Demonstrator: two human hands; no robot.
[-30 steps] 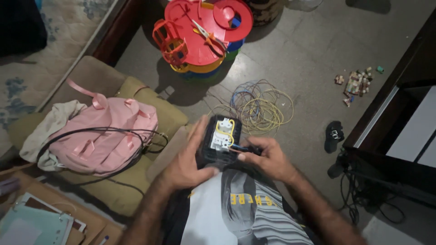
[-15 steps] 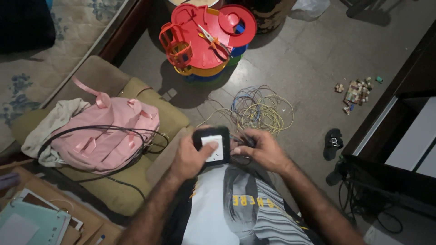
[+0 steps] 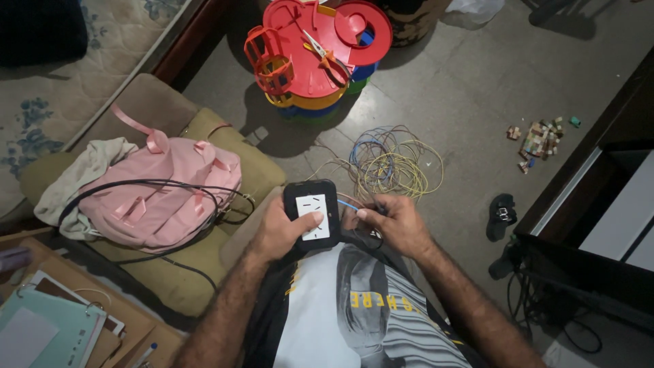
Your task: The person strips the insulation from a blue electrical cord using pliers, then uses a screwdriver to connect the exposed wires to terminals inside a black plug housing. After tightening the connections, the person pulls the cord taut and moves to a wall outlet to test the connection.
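The left hand (image 3: 278,232) is wrapped around a black socket box (image 3: 312,215) with a white faceplate, thumb pressed on the plate, holding it face-up just above the lap. The right hand (image 3: 395,223) sits just to its right, fingers pinched shut on a thin blue wire (image 3: 347,204) that runs leftward to the box's right edge — so the wire's length lies across, from right hand to box, and the right hand is the nearer one to its free end. Where the wire meets the box is too small to make out. Beyond the hands, a loose coil of coloured wires (image 3: 392,160) lies on the floor — a pink backpack (image 3: 160,194) rests on a cushion to the left.
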